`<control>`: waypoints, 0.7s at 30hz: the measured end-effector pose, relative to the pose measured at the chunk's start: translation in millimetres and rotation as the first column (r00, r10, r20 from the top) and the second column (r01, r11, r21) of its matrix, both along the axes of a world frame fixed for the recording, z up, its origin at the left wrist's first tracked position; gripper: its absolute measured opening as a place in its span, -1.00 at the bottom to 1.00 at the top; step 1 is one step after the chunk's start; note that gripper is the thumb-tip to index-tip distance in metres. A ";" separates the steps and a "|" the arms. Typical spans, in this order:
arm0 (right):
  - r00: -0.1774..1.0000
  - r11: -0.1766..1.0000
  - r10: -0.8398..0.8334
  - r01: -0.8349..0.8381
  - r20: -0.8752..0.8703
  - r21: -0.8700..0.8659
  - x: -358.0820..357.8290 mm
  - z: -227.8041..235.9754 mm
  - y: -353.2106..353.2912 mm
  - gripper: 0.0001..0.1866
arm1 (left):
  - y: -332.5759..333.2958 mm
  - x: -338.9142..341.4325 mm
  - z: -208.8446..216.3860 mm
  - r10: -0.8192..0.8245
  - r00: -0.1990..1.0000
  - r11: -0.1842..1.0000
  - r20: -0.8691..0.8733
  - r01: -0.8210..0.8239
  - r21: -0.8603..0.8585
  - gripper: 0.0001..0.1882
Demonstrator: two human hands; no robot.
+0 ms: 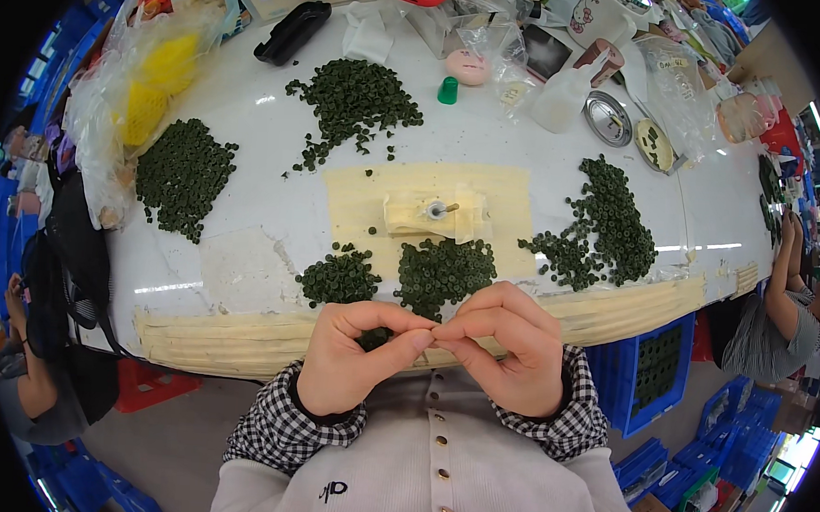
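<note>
My left hand (344, 359) and my right hand (517, 345) meet at the table's front edge, thumbs and forefingers pinched together. Whatever sits between the fingertips is too small to make out. Some dark green pieces show through the gap of my left thumb and forefinger; whether they lie in the hand or behind it, I cannot tell. Just beyond the fingers are a pile of small dark green ring-shaped parts (446, 272) and a smaller pile (339, 278) to its left. Farther off stands a tape-wrapped block (412, 217) with a small metal post (437, 209) on top.
More green parts lie in a far heap (358, 96), a left heap (184, 175) and a right heap (611, 220). Plastic bags (144, 103), a black case (294, 32), a green cap (447, 91) and a round tin (608, 118) surround them. A blue crate (649, 375) stands below, right.
</note>
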State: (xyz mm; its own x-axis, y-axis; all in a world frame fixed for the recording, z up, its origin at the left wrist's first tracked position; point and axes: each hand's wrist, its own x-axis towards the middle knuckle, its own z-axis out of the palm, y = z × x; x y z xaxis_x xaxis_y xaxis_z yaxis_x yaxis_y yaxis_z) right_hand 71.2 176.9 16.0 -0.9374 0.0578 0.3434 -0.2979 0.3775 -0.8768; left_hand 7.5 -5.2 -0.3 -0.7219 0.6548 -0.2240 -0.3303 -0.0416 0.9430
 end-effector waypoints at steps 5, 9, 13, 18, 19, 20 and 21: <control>1.000 0.999 -0.013 0.013 0.016 -0.032 0.0 -2.3 -1.5 -0.81 | 3.0 1.3 3.2 0.032 0.999 0.999 -0.019 -0.032 -0.016 -0.90; 1.000 0.999 -0.004 0.005 0.012 -0.039 -0.8 -3.3 -0.9 -0.81 | 0.4 2.0 0.2 0.025 0.999 0.999 -0.042 -0.027 -0.029 -0.90; 1.000 1.000 -0.003 0.003 0.019 -0.031 -0.1 -3.7 -0.9 -0.81 | 0.9 2.6 -0.9 0.033 0.998 0.999 -0.056 -0.033 -0.011 -0.90; 1.000 1.000 -0.010 0.010 0.008 -0.021 0.5 -5.2 -2.3 -0.82 | 2.8 5.1 -3.0 0.064 0.997 0.998 -0.042 -0.064 -0.009 -0.91; 1.000 0.999 -0.008 0.009 0.010 -0.036 0.2 -5.3 -2.7 -0.82 | 3.5 5.8 -4.0 0.072 0.997 0.997 -0.028 -0.072 -0.004 -0.92; 1.000 0.999 -0.007 0.008 0.012 -0.051 0.2 -5.2 -2.9 -0.82 | 3.9 6.3 -4.5 0.081 0.997 0.997 -0.015 -0.081 0.001 -0.92; 1.000 0.995 0.002 0.001 0.027 -0.096 0.4 -6.7 -2.8 -0.82 | 4.0 6.6 -4.5 0.080 0.997 0.997 -0.020 -0.080 0.005 -0.92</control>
State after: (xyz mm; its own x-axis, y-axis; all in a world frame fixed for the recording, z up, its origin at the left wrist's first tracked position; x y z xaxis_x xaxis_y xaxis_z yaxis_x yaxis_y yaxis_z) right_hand 71.6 174.1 9.3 -0.9462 0.0890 0.3112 -0.2740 0.2914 -0.9165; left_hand 14.1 -1.3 -4.8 -0.7766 0.5954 -0.2061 -0.3062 -0.0708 0.9493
